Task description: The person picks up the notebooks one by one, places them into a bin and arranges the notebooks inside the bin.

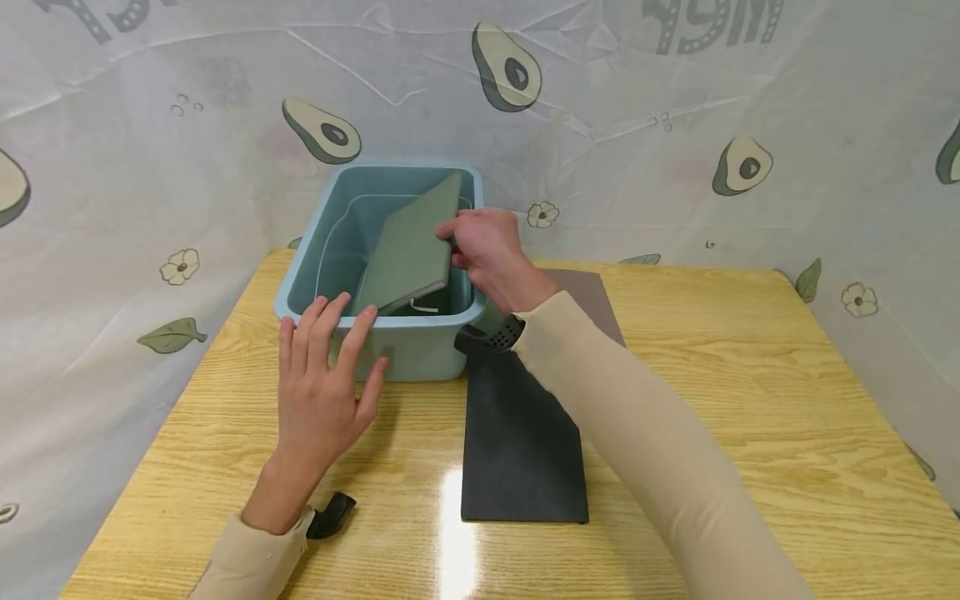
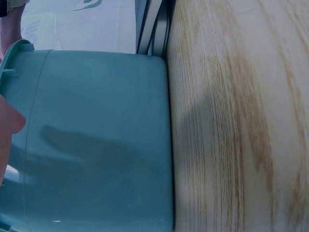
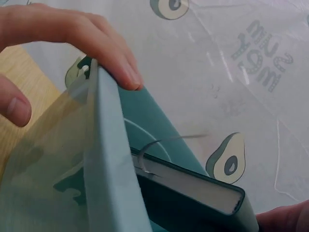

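A light blue plastic tub point(image 1: 408, 350) stands at the back left of the table. A green hardcover book point(image 1: 416, 242) lies tilted inside it, and a thin ribbon marker sticks out beside its pages. My right hand point(image 1: 491, 250) pinches the book's right edge from over the tub's right side. My left hand point(image 1: 318, 383) rests with spread fingers on the tub's front rim, its thumb against the outer wall. In the right wrist view, the book's page block point(image 3: 203, 191) faces the camera, with part of my right hand point(image 3: 285, 217) at its far end.
Right of the tub, a black book point(image 1: 525, 442) lies on the wooden table point(image 1: 712, 400), with a grey-brown cover point(image 1: 588, 296) behind it, partly under my right arm. A sheet point(image 1: 600, 167) printed with avocados hangs along the table's back and sides.
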Demonstrator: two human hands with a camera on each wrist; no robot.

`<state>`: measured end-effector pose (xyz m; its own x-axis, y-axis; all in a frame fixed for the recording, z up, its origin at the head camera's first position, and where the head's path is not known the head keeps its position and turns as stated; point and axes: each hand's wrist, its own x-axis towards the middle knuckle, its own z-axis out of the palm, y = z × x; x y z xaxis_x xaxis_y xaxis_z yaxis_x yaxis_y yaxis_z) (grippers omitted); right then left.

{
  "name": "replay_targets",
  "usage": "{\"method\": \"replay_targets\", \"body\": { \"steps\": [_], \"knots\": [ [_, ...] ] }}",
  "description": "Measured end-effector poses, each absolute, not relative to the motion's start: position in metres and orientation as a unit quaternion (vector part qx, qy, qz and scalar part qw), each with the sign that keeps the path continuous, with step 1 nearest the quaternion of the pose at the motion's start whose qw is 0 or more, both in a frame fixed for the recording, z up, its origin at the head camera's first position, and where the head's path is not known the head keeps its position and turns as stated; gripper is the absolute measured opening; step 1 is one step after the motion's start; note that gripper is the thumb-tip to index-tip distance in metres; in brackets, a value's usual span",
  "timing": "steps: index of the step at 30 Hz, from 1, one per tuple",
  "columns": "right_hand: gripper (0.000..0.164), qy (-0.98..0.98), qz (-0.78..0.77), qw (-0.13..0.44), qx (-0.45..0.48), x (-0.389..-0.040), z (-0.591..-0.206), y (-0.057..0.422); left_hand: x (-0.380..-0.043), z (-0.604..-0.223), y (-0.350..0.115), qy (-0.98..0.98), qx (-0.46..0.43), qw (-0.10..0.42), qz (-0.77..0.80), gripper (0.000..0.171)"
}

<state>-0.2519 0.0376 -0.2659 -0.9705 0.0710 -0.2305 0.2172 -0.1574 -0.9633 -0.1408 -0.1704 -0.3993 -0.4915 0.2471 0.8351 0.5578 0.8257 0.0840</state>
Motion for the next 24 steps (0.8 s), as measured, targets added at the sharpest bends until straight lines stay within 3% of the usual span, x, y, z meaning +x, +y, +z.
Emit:
{"method": "replay_targets", "body": {
  "steps": [11, 19, 24],
  "knots": [
    [0.023, 0.766, -0.632, 0.031, 0.110, -0.2504, -0.2646, 0.0308, -0.1431, -0.4006, -0.1704, -0.841, -0.241, 0.451, -0.175, 0.056],
    [0.054, 0.786, -0.608, 0.030, 0.108, -0.2482, -0.2653, 0.0296, -0.1430, -0.3999, -0.1702, -0.842, -0.239, 0.451, -0.175, 0.055],
    [0.061, 0.770, -0.629, 0.030, 0.103, -0.2478, -0.2656, 0.0281, -0.1428, -0.3998, -0.1708, -0.845, -0.238, 0.447, -0.172, 0.059]
  ]
}}
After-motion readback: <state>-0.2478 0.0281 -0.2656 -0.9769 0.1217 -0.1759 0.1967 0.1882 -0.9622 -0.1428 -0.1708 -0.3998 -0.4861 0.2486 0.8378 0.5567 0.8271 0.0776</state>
